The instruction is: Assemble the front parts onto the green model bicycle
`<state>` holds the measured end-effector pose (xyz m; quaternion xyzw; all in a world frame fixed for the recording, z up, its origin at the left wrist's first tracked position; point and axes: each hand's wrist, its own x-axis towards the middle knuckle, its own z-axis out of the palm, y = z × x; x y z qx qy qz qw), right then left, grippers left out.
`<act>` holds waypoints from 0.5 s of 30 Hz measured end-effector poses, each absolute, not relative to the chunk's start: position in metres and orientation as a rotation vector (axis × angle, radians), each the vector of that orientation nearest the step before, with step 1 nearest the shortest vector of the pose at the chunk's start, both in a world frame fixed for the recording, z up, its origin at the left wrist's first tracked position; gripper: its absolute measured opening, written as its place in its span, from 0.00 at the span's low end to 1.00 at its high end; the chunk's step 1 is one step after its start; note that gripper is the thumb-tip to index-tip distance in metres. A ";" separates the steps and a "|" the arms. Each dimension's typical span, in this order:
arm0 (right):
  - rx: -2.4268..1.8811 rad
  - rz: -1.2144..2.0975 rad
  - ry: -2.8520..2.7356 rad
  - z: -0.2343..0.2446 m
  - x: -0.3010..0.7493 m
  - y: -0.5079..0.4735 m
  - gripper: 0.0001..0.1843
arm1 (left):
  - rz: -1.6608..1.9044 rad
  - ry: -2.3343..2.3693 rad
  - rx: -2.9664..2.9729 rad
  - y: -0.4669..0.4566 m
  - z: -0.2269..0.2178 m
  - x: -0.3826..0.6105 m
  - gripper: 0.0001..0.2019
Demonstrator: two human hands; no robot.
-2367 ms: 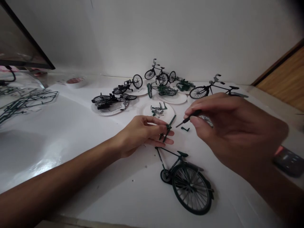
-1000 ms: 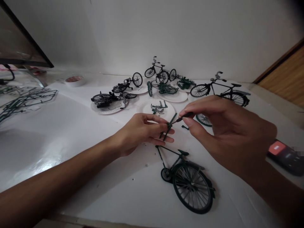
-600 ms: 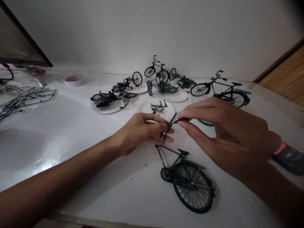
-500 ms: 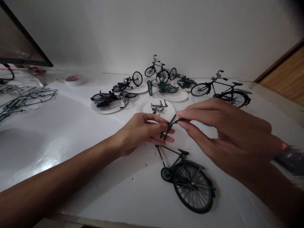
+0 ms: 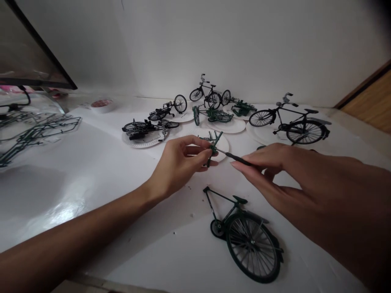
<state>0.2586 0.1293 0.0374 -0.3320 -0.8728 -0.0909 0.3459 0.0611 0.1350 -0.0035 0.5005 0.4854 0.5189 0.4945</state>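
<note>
My left hand pinches a small dark green model bicycle part between thumb and fingers, above a paper plate. My right hand holds a slim black-handled precision screwdriver between thumb and forefinger. Its thin shaft reaches left, and its tip meets the green part. Below both hands, a partly assembled green model bicycle lies on its side on the white surface, with one spoked wheel and a small gear disc. Its front end is absent from view.
Behind my hands, several model bicycles stand or lie on white paper plates. One plate holds small loose parts. Green plastic sprue frames lie at the left, with a tape roll behind them and a dark monitor above.
The screwdriver has swung lower and now points left into the part. My left hand has moved up and left, tilting the part, and the view has shifted slightly. The dark device at right has left view.
</note>
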 end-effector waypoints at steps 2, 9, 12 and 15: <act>-0.828 -0.206 -2.270 0.037 0.261 0.133 0.09 | 1.325 1.172 1.265 0.136 -0.005 0.059 0.11; -0.771 -0.502 -2.319 0.032 0.260 0.140 0.20 | 1.417 1.201 1.416 0.135 -0.004 0.057 0.10; -0.752 -0.586 -2.333 0.028 0.259 0.140 0.19 | 1.466 1.230 1.493 0.134 -0.002 0.057 0.09; -0.787 -0.502 -2.347 0.024 0.259 0.141 0.18 | 1.495 1.263 1.555 0.134 -0.001 0.058 0.09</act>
